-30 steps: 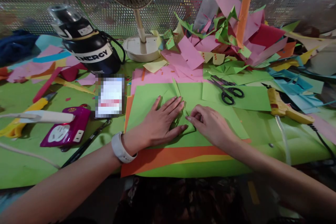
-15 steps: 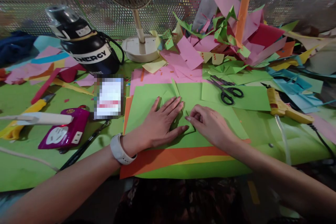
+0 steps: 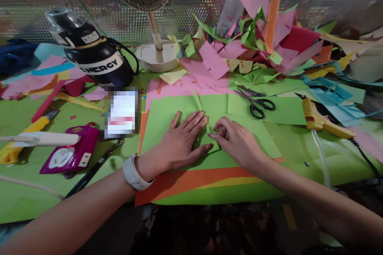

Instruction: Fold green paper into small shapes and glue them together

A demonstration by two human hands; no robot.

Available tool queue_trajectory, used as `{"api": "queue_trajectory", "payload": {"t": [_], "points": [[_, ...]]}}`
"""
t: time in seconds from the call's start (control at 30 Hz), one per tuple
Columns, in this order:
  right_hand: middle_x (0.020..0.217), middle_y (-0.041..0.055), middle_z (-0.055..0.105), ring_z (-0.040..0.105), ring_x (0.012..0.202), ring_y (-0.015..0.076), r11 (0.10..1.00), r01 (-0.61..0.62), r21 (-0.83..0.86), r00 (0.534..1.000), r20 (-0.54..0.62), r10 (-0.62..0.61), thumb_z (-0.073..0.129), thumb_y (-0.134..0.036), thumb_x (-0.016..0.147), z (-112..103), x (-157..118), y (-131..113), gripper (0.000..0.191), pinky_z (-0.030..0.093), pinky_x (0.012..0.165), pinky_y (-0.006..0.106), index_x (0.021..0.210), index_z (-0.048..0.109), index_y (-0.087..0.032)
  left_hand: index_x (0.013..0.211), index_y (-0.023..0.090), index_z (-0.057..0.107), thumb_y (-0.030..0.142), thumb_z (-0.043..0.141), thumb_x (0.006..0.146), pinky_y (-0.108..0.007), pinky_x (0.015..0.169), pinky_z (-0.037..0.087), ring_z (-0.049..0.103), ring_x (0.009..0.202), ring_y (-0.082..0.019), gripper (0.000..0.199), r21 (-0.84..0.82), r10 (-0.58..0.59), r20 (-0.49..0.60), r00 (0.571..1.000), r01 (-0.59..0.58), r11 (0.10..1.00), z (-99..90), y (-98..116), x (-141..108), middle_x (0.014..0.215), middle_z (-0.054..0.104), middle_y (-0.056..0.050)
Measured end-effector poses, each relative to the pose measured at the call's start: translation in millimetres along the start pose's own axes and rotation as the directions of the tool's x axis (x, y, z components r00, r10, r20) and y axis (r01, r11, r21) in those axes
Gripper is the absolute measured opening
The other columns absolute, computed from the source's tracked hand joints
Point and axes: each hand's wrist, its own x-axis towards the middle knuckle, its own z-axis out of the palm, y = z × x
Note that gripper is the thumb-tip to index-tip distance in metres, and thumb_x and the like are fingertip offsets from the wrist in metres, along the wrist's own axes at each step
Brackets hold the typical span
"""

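My left hand (image 3: 185, 143) lies flat with its fingers spread, pressing a folded piece of green paper (image 3: 198, 101) against a larger green sheet (image 3: 161, 107). A narrow flap of that piece sticks out beyond my fingertips. My right hand (image 3: 239, 141) is curled just to the right, thumb and fingers pinched at the piece's right edge. Much of the folded piece is hidden beneath my left palm. Orange paper (image 3: 170, 183) shows below the green sheet, towards me. Black scissors (image 3: 256, 105) lie beyond my right hand on green paper.
At right rests a yellow glue gun (image 3: 314, 115) with its cord. Paper scraps (image 3: 215, 57) are heaped at the back. A fan (image 3: 157, 57), a black bottle (image 3: 100, 61) and a phone (image 3: 122, 113) stand or lie left of centre, near a purple device (image 3: 72, 149) and a yellow cutter (image 3: 30, 133).
My right hand has shifted slightly at the paper's edge, its fingers a little less tightly curled. My left hand stays pressed flat. The whole view has moved slightly.
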Motion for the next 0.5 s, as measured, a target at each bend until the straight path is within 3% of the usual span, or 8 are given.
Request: {"api": "queue_trajectory", "payload": {"t": [0.13, 0.27, 0.5], "points": [[0.078, -0.0002, 0.063, 0.056, 0.066, 0.0142, 0.997, 0.081, -0.020, 0.997, -0.016, -0.081, 0.058, -0.024, 0.088, 0.8, -1.5, 0.2, 0.010, 0.039, 0.062, 0.025, 0.098, 0.059, -0.023, 0.148, 0.016, 0.022, 0.061, 0.025, 0.093, -0.052, 0.115, 0.001, 0.013, 0.144, -0.026, 0.072, 0.000, 0.000, -0.020, 1.000, 0.000, 1.000, 1.3, -0.1, -0.2, 0.157, 0.017, -0.012], [0.088, 0.0044, 0.065, 0.060, 0.079, 0.0178, 0.972, 0.157, -0.173, 0.987, -0.012, -0.161, 0.054, -0.025, 0.092, 1.9, -3.3, -0.1, 0.016, 0.041, 0.070, 0.028, 0.103, 0.065, -0.022, 0.148, 0.015, 0.023, 0.062, 0.024, 0.093, -0.053, 0.115, 0.002, 0.013, 0.144, -0.026, 0.072, 0.000, -0.010, -0.008, 1.000, 0.010, 1.000, 1.5, 0.4, 0.3, 0.157, 0.017, -0.012], [0.083, 0.0054, 0.066, 0.060, 0.082, 0.0201, 0.906, 0.263, -0.333, 0.962, 0.025, -0.271, 0.052, -0.022, 0.092, -2.2, -6.7, -0.6, 0.021, 0.038, 0.072, 0.031, 0.098, 0.072, -0.022, 0.147, 0.013, 0.024, 0.062, 0.025, 0.092, -0.055, 0.115, 0.002, 0.013, 0.144, -0.027, 0.074, 0.003, -0.004, -0.007, 1.000, 0.004, 1.000, 1.8, 0.4, -0.4, 0.157, 0.017, -0.013]]}}
